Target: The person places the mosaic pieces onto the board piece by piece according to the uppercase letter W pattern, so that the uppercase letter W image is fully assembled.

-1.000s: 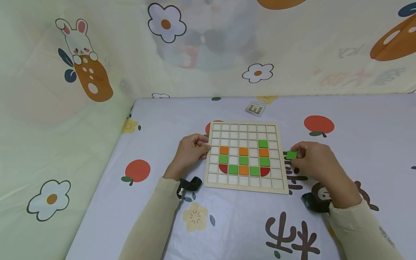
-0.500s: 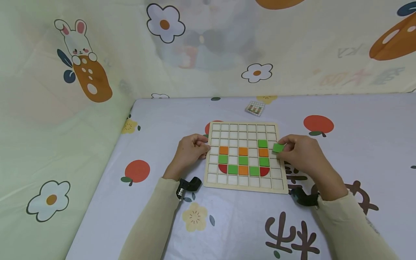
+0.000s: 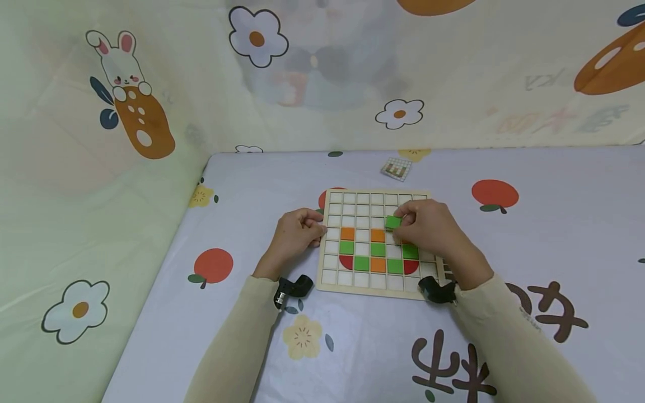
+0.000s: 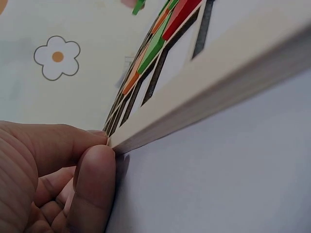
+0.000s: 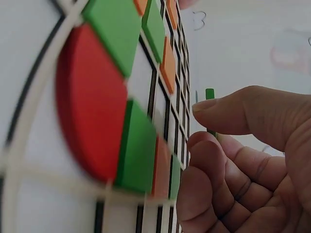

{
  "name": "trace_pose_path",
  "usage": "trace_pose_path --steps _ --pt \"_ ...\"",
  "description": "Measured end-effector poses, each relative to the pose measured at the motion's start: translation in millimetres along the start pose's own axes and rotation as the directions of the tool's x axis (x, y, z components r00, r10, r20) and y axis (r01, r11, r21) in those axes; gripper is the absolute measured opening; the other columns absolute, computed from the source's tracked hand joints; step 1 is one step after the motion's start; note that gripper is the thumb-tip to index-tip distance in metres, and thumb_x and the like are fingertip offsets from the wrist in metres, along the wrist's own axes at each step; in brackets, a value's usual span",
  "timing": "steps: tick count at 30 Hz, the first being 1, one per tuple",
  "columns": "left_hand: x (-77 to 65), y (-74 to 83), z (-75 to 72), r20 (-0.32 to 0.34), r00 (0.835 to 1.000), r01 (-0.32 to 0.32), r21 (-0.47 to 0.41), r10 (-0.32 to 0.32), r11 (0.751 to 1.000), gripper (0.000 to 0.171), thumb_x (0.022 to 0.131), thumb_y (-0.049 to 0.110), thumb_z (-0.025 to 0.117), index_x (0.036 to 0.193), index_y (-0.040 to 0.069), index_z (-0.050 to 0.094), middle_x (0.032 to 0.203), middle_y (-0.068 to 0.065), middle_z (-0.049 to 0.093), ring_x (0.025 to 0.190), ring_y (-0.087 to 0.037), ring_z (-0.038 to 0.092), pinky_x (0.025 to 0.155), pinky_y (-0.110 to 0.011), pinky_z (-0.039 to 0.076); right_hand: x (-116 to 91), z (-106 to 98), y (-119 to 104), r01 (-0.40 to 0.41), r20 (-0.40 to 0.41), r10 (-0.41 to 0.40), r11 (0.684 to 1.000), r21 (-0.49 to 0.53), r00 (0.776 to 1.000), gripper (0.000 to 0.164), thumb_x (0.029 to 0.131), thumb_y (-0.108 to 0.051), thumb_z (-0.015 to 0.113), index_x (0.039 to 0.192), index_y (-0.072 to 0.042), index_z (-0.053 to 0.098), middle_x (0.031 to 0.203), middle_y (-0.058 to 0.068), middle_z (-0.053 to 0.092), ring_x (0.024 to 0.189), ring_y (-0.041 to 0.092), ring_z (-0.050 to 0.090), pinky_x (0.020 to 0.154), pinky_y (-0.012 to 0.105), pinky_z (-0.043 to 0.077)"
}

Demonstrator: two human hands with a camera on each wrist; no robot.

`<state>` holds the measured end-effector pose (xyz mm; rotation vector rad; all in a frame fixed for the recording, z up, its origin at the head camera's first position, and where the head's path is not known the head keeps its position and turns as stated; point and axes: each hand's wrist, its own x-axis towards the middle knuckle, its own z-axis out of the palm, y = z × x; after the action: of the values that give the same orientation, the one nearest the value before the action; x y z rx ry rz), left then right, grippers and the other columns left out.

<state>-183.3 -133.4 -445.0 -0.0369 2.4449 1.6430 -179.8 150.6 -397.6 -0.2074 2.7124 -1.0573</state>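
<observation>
A pale wooden grid board (image 3: 345,277) lies on the table with green and orange square tiles and two red rounded tiles in its cells. My left hand (image 3: 294,232) is at its left edge. In the left wrist view, thumb (image 4: 95,167) and index finger pinch the board's rim (image 4: 204,97). Over the upper right part of the board, my right hand (image 3: 433,229) pinches a green square tile (image 3: 392,223) between thumb and fingers. The right wrist view shows that tile edge-on (image 5: 210,93), beyond a red rounded tile (image 5: 92,102). My right hand covers some right-side cells.
A small card (image 3: 396,168) with a printed grid pattern lies behind the board. The printed cloth (image 3: 252,190) covers the table and meets a patterned curtain (image 3: 322,73) at the back and left. Black wrist cameras (image 3: 437,290) sit below each hand.
My right hand has carried the green tile leftward from beside the board to over its upper right cells. My left hand has stayed at the left edge.
</observation>
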Motion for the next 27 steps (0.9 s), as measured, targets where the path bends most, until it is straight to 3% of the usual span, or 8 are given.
trace_pose_path --steps 5,20,27 --pt "-0.3 0.2 0.2 -0.003 1.000 0.002 -0.002 -0.002 1.000 0.018 0.096 0.006 0.073 0.112 0.001 0.070 0.086 -0.008 0.066 0.064 -0.012 0.064 0.061 -0.022 0.058 11 8 -9 0.040 0.018 -0.040 0.999 0.002 0.999 0.025 0.084 -0.007 0.073 0.107 0.000 0.074 0.082 0.007 0.065 0.077 0.023 0.056 0.060 0.030 0.047" --pt "-0.2 0.2 0.1 0.001 1.000 -0.007 0.002 0.007 1.000 0.018 0.095 0.006 0.074 0.112 0.000 0.070 0.085 -0.008 0.066 0.062 -0.012 0.063 0.060 -0.021 0.057 34 29 -33 0.074 0.069 -0.073 0.997 -0.017 0.995 0.025 0.086 -0.009 0.074 0.109 -0.001 0.075 0.082 0.007 0.066 0.077 0.022 0.058 0.069 0.032 0.047" --pt "0.4 0.5 0.2 0.000 1.000 -0.010 0.007 0.010 1.000 0.017 0.096 0.005 0.073 0.112 -0.001 0.069 0.084 -0.007 0.066 0.061 -0.012 0.063 0.059 -0.020 0.057 38 36 -39 0.069 0.083 -0.067 0.997 -0.024 0.994 0.027 0.087 -0.009 0.073 0.113 -0.001 0.075 0.088 0.008 0.065 0.085 0.023 0.056 0.074 0.033 0.046"
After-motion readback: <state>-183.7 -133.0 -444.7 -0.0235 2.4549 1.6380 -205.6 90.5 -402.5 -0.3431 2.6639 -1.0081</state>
